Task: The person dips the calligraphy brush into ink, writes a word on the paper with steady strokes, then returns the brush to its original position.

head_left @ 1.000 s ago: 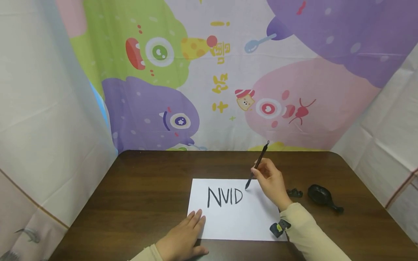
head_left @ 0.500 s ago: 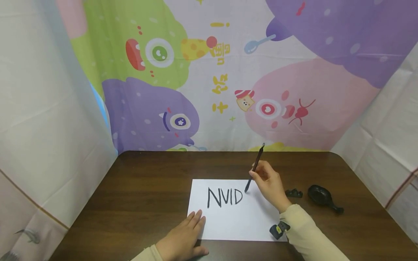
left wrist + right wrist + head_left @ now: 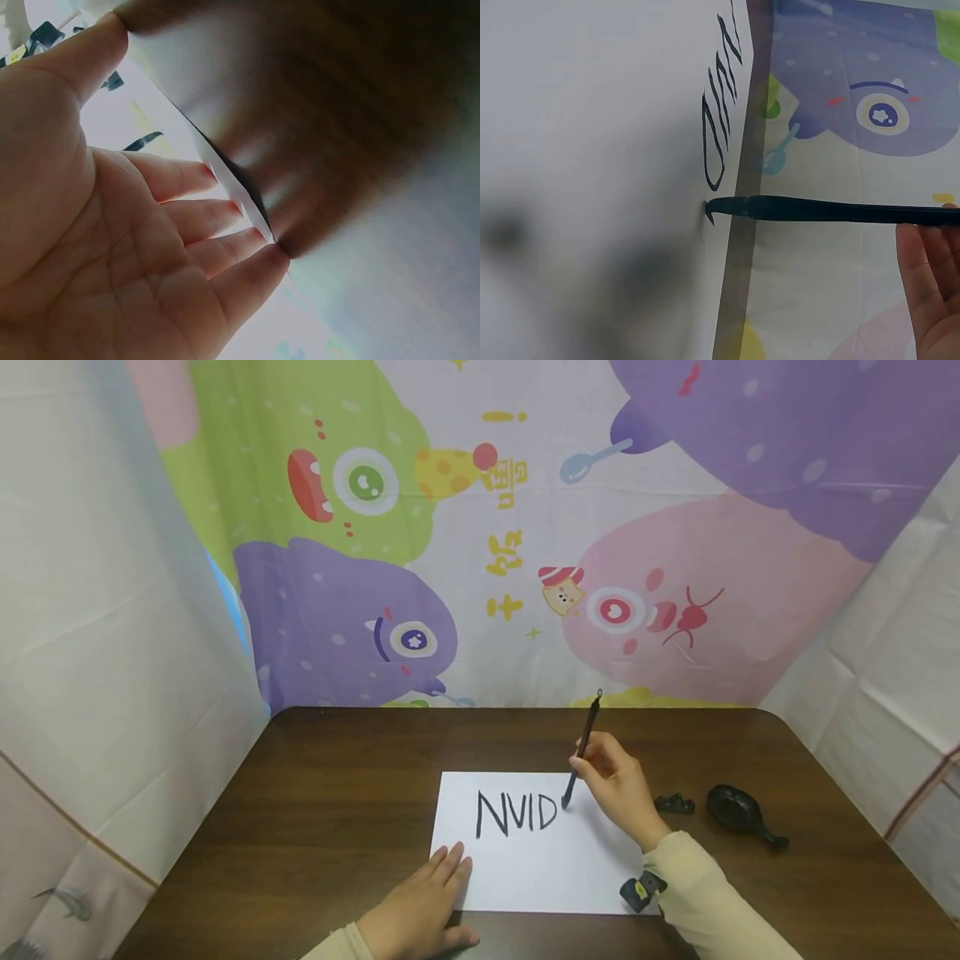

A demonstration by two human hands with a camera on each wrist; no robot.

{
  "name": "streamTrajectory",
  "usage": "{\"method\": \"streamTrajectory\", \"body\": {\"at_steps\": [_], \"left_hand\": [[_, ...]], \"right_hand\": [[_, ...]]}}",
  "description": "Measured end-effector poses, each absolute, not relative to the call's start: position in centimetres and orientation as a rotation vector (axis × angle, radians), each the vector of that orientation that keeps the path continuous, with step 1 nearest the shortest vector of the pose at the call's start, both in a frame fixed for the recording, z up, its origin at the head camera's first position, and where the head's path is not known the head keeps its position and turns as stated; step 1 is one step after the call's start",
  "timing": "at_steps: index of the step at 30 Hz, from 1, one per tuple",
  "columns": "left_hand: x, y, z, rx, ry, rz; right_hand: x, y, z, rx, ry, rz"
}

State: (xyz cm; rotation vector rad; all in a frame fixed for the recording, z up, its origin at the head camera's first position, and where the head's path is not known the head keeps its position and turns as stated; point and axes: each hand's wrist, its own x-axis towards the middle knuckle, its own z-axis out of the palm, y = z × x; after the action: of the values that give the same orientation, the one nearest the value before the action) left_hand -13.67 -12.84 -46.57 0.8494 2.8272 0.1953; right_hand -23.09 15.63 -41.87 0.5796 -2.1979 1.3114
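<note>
My right hand [image 3: 621, 789] pinches a dark writing brush [image 3: 587, 731] that leans slightly, its hanging loop at the top. In the right wrist view the brush's [image 3: 832, 210] soft tip bends against the white paper [image 3: 547, 877], and a short black stroke shows at it. Black letters [image 3: 517, 812] reading "NVID" run along the upper part of the sheet, left of the tip. My left hand [image 3: 420, 897] lies flat, fingers spread, on the sheet's lower left corner. Up close in the left wrist view, the palm and fingers of the left hand [image 3: 142, 247] appear, holding nothing.
Right of the paper stands a small black brush rest [image 3: 677, 803], and beyond it a black spoon-shaped dish [image 3: 738, 810] with a handle. A brown wooden table [image 3: 315, 802] bears everything. Printed cloth [image 3: 480, 660] hangs behind its back edge.
The brush and my right hand have moved a little down and slightly left, drawing a short stroke right of the "D". My left hand and the paper have stayed put.
</note>
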Motion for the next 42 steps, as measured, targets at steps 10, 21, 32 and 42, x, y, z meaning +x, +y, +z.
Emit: {"method": "streamTrajectory", "body": {"at_steps": [10, 21, 32, 42], "left_hand": [[-13.6, -12.8, -46.6, 0.848, 2.826, 0.206], [-13.6, -12.8, -46.7, 0.855, 2.832, 0.19], [-13.7, -12.9, -46.7, 0.869, 2.839, 0.182], [-13.7, -12.8, -46.7, 0.868, 2.843, 0.194]], "right_hand": [[-22.8, 15.7, -41.9, 0.586, -2.218, 1.299], [-22.4, 15.7, -41.8, 0.604, -2.244, 1.292], [-22.1, 15.6, -41.9, 0.616, -2.251, 1.299], [-21.9, 15.7, -41.7, 0.66, -2.226, 1.335]]}}
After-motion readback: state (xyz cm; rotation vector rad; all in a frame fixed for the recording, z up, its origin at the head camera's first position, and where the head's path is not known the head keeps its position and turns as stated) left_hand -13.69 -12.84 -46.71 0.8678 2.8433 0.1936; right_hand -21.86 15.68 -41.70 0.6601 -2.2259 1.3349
